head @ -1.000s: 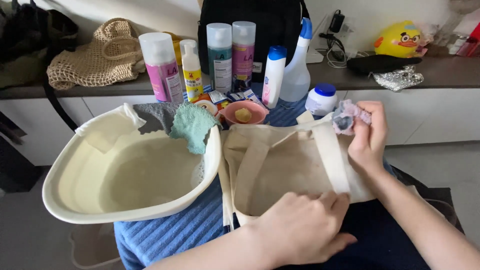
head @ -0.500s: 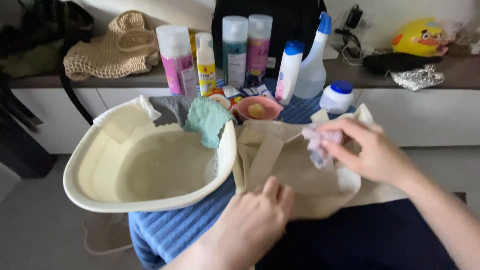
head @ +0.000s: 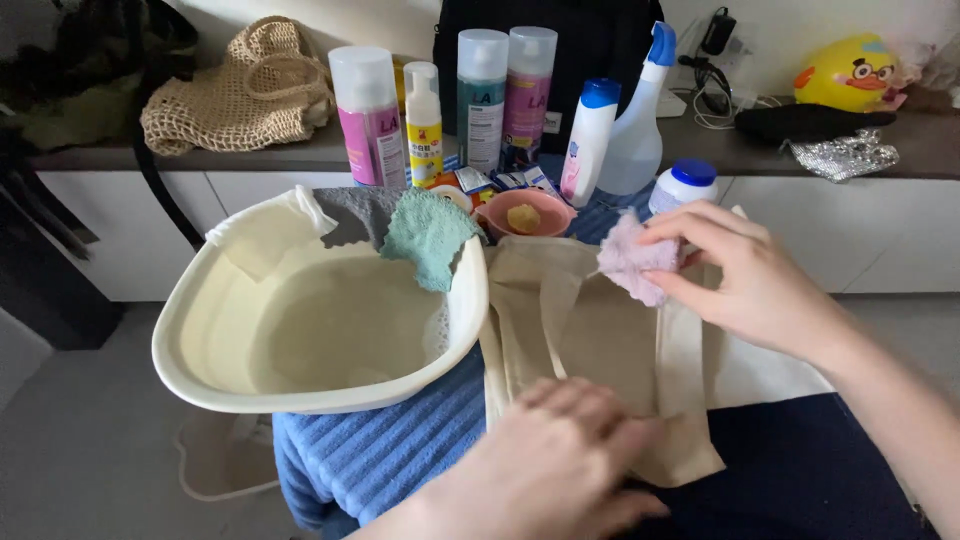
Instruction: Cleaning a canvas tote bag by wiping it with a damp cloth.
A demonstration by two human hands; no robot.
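Note:
A beige canvas tote bag [head: 600,340] lies flat on a blue ribbed towel [head: 400,450]. My left hand [head: 560,460] presses palm-down on the bag's near edge, fingers spread. My right hand [head: 745,270] pinches a small pink fluffy cloth [head: 632,262] against the bag's upper part, beside one handle strap [head: 682,360]. To the left stands a cream plastic basin [head: 200,340] holding water, with a white cloth, a grey cloth and a teal cloth [head: 425,235] draped over its far rim.
Behind the bag sit a pink bowl [head: 527,215] with a yellow lump, several bottles [head: 480,100], a spray bottle [head: 635,120] and a blue-lidded jar [head: 685,185]. A woven net bag [head: 240,95], a yellow duck toy [head: 850,75] and a silver pouch [head: 845,155] rest on the counter.
My right hand brought the pink cloth down from above the bag's top edge onto the bag and shifted it slightly. My left hand slid along the near edge. The view drifted.

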